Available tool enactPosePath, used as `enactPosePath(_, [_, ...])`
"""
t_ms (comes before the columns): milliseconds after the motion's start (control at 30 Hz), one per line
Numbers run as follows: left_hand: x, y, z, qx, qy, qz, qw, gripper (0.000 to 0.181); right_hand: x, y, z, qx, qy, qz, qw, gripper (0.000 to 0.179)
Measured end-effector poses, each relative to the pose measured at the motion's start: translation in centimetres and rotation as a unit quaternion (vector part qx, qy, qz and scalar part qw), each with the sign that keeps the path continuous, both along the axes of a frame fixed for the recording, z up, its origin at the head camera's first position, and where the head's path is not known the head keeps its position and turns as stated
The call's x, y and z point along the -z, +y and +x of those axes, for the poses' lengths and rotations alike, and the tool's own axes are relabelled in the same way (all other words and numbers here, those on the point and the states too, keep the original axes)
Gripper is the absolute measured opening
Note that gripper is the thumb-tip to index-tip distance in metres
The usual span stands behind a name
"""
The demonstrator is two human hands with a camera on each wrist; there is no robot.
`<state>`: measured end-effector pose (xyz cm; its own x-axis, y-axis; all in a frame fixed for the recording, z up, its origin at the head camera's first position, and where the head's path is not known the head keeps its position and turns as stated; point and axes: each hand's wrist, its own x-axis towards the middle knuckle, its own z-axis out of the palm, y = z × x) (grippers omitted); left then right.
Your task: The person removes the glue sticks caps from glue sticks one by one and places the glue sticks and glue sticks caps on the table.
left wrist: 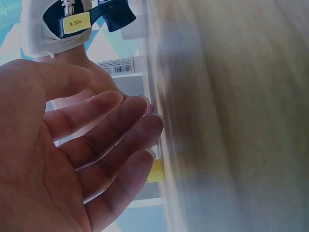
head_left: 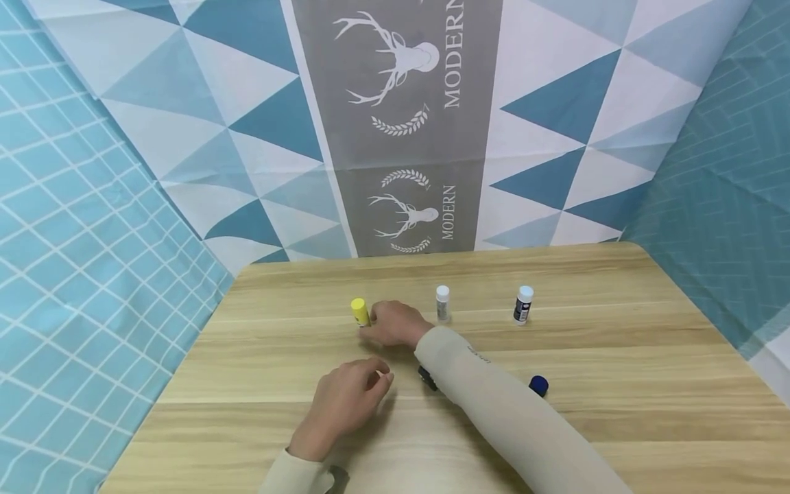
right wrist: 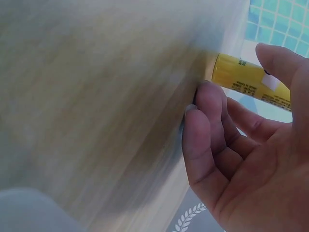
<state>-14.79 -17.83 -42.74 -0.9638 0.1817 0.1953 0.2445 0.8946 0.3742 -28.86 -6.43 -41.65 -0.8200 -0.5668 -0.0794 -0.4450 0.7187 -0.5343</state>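
A yellow glue stick (head_left: 360, 311) stands upright on the wooden table, left of the middle. My right hand (head_left: 395, 324) is beside it on the right, reaching across. In the right wrist view the thumb overlaps the yellow glue stick (right wrist: 251, 79), and the other fingers curve loosely near its base without closing round it. Nearer to me, my left hand (head_left: 348, 396) hovers over the table with loosely bent fingers, holding nothing. Seen from the left wrist, the yellow glue stick (left wrist: 156, 172) shows only partly behind the left fingertips.
Two white-capped tubes stand farther right: one with a pale label (head_left: 442, 304), one with a dark label (head_left: 522, 306). A navy-capped thing (head_left: 539, 385) is partly hidden by my right sleeve (head_left: 494, 398). Patterned cloth (head_left: 401, 171) hangs behind the table (head_left: 278, 295).
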Motion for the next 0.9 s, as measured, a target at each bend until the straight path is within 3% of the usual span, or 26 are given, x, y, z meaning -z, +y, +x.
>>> enactPosePath(333, [-0.1, -0.5, 0.4, -0.015, 0.016, 0.018, 0.9996, 0.012, 0.4, -1.0, 0.4, 0.004, -0.001, -0.015, 0.9999, 0.029])
enactPosePath(900, [0.0, -0.9, 0.4, -0.018, 0.003, 0.031, 0.9994, 0.014, 0.6, -1.9, 0.5, 0.017, 0.009, -0.011, 0.9997, 0.036])
